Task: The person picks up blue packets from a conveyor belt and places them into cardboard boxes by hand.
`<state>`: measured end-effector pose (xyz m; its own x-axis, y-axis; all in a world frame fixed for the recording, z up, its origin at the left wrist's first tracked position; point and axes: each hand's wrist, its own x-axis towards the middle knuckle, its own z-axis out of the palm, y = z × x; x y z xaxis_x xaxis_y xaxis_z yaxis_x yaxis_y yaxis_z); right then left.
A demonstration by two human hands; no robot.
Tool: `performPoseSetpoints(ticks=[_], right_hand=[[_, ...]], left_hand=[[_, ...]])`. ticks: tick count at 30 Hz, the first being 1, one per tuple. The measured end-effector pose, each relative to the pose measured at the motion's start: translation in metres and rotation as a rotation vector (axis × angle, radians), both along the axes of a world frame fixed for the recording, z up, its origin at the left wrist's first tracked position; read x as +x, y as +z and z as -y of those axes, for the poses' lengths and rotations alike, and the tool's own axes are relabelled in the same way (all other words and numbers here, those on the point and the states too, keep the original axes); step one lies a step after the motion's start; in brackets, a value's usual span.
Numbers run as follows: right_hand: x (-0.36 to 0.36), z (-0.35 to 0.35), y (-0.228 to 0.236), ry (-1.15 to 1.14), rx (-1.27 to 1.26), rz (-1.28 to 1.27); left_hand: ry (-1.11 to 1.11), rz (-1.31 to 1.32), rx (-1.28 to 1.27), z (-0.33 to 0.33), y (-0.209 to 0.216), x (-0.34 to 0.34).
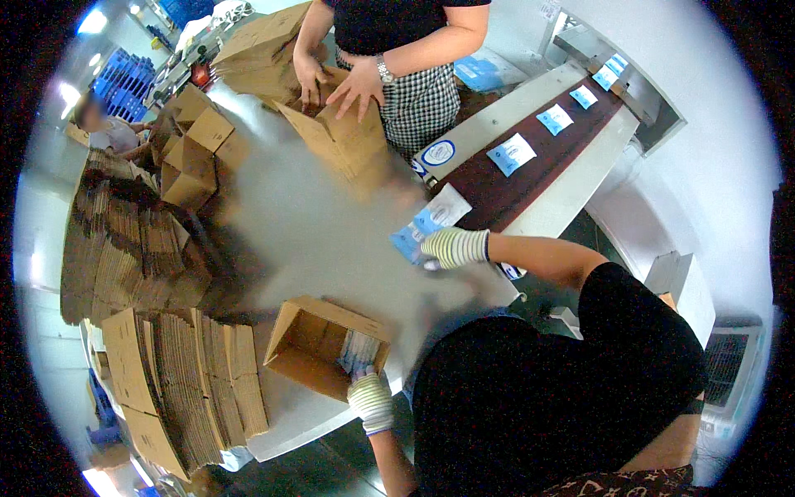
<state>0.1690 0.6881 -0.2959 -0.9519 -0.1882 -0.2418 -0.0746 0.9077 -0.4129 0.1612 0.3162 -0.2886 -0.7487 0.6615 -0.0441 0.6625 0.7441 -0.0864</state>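
Both of my hands wear striped white-and-green gloves. My left hand is at the near wall of an open cardboard box. Its fingers are closed at the end of a row of blue-and-white packets standing inside; the fingertips are partly hidden. At the low end of the conveyor belt, my right hand is closed on a flat blue-and-white packet. Another packet lies against it, at the belt's end. Several more packets lie spaced out along the dark belt.
Across the grey table, a co-worker's hands handle a cardboard box. Stacks of flattened cartons stand at the left, with open boxes beyond. Another person is at the far left. A white wall borders the conveyor.
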Motion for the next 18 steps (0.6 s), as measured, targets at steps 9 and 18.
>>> performPoseSetpoints(ticks=[9, 18], right_hand=[[-0.076, -0.065, -0.051, -0.134, 0.243, 0.012], [-0.104, -0.059, -0.043, -0.089, 0.331, 0.426]], left_hand=[[-0.052, 0.077, 0.027, 0.018, -0.028, -0.019], [-0.147, -0.002, 0.045, 0.030, -0.041, -0.025]])
